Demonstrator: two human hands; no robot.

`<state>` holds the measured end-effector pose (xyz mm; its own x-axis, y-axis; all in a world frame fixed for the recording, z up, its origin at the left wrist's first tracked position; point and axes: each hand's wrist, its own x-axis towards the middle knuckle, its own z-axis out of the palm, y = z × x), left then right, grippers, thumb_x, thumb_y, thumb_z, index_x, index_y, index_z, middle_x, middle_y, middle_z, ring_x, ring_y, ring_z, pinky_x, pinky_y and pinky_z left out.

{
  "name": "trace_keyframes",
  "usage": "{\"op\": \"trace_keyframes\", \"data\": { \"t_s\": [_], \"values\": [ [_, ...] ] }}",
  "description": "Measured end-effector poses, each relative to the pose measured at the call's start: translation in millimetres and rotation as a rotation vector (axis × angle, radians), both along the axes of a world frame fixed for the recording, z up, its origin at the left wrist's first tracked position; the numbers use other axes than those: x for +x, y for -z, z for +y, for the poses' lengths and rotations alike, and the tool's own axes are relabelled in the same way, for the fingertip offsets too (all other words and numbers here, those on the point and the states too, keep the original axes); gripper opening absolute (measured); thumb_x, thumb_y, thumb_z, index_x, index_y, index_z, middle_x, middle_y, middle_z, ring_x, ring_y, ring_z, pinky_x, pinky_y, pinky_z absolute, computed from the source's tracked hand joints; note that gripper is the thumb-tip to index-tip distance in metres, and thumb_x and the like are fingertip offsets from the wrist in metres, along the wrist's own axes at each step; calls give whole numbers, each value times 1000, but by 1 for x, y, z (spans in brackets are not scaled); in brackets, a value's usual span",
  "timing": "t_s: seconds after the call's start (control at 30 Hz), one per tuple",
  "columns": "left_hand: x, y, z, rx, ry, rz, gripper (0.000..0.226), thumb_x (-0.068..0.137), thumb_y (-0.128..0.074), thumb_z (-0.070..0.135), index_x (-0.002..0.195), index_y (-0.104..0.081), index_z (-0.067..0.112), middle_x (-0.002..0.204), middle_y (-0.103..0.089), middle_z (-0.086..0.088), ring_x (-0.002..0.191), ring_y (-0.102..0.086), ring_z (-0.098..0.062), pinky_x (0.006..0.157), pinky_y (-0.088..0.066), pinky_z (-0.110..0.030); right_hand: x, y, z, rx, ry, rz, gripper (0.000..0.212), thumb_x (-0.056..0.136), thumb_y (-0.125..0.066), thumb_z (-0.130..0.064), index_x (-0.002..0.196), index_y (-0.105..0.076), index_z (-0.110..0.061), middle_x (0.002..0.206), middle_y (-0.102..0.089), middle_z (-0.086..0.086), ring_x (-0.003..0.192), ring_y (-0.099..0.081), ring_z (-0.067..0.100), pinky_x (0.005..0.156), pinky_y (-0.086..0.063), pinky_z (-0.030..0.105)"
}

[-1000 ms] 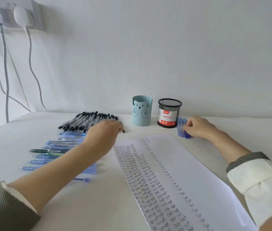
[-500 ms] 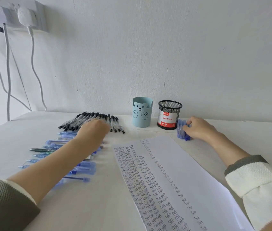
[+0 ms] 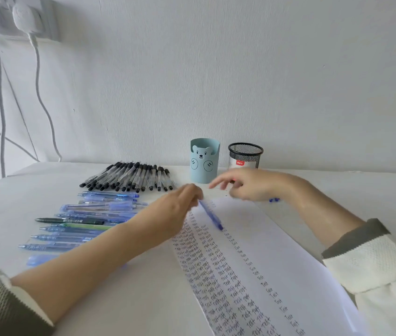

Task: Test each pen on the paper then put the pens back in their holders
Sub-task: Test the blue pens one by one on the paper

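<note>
My left hand (image 3: pixel 180 207) holds a blue pen (image 3: pixel 211 215) by one end over the top of the paper (image 3: pixel 277 258), which is filled with rows of the word "Test". The pen slants down to the right. My right hand (image 3: pixel 243 185) hovers just right of it with fingers spread, holding nothing. Behind the hands stand a light blue bear holder (image 3: pixel 204 160) and a black mesh holder (image 3: pixel 245 155). A row of black pens (image 3: pixel 129 177) lies at the back left, and blue pens (image 3: pixel 90 221) lie in a column below it.
A small pile of blue caps (image 3: pixel 274 199) peeks out behind my right wrist. White cables (image 3: pixel 39 93) hang from wall plugs at the upper left. The white table (image 3: pixel 22 190) meets the wall just behind the holders.
My left hand has picked a blue pen from the left pile and brought it right over the paper. My right hand left the blue caps and moved left toward the pen.
</note>
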<state>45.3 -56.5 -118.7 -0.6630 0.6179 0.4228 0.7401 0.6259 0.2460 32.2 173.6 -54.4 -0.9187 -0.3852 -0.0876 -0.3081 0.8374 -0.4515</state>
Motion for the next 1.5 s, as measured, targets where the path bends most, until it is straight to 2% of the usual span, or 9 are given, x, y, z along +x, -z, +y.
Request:
{"op": "trace_keyframes", "data": {
  "t_s": [0.07, 0.17, 0.3, 0.47, 0.67, 0.8, 0.97, 1.2, 1.5],
  "values": [
    [-10, 4, -6, -18, -142, -30, 37, 89, -42, -10, 116, -46, 15, 111, -56, -1, 103, -55, -14, 90, -46, -26, 0, 12, -15, 197, -108, -56, 78, 88, -38, 6, 135, -44, -55, 141, -39, -7, 123, -47, 9, 102, -44, 29],
    [-16, 9, -8, -120, -275, -31, 29, 92, -39, -3, 115, -49, 13, 114, -51, 0, 108, -48, -19, 91, -33, -20, 0, 23, -27, 252, -213, 19, 58, 97, -47, -5, 134, -51, -49, 156, -23, -10, 142, -24, 10, 114, -17, 23],
    [-18, 11, -9, -186, -309, 13, 30, 98, -38, 11, 126, -49, 13, 125, -51, -3, 114, -47, -22, 98, -33, -25, -5, 33, -25, 168, -266, 232, 22, 97, -59, -35, 115, -70, -39, 148, -39, -9, 131, -42, 8, 110, -31, 28],
    [-14, 8, -8, -241, -318, -30, 33, 102, -34, 23, 131, -48, 18, 126, -48, 1, 115, -44, -19, 99, -36, -30, -14, 43, -22, 84, -370, 761, 22, 98, -49, -30, 101, -60, -12, 98, -63, 4, 86, -60, 22, 79, -48, 39],
    [-15, 7, -12, -236, -230, -169, 56, 99, -23, 54, 144, -44, 29, 152, -39, 9, 140, -34, -9, 117, -27, -33, -10, 8, -29, -804, 120, 162, 22, 92, -46, -39, 79, -47, -22, 62, -39, -9, 55, -31, 9, 56, -26, 27],
    [-9, 4, -11, -282, -254, -204, 65, 94, -19, 67, 149, -33, 35, 157, -28, 13, 143, -26, -6, 118, -26, -35, -4, -6, -25, -961, 162, -155, 58, 73, -42, -76, 62, -27, -21, 60, -20, -2, 56, -19, 16, 59, -20, 32],
    [-3, -1, -10, -316, -268, -206, 60, 96, -29, 63, 150, -29, 39, 158, -22, 15, 145, -21, -7, 117, -25, -33, -1, -9, -25, -1235, 179, -252, 53, 59, -61, -67, 55, -37, -20, 55, -18, -3, 50, -17, 16, 57, -21, 32],
    [-5, 2, -11, -313, -242, -217, 48, 95, -30, 65, 141, -34, 54, 157, -28, 10, 145, -24, -12, 115, -26, -33, -7, 9, -31, -1285, 198, -257, 56, 103, -30, -52, 122, -60, -8, 55, -52, 2, 49, -50, 15, 52, -45, 25],
    [-3, 1, -11, -307, -253, -220, 83, 68, -3, 82, 141, -33, 55, 157, -28, 11, 144, -26, -12, 116, -27, -35, -4, 35, -25, -754, 313, -204, 21, 96, -49, -19, 101, -67, -10, 88, -74, 10, 73, -66, 17, 65, -52, 24]
  ]
}}
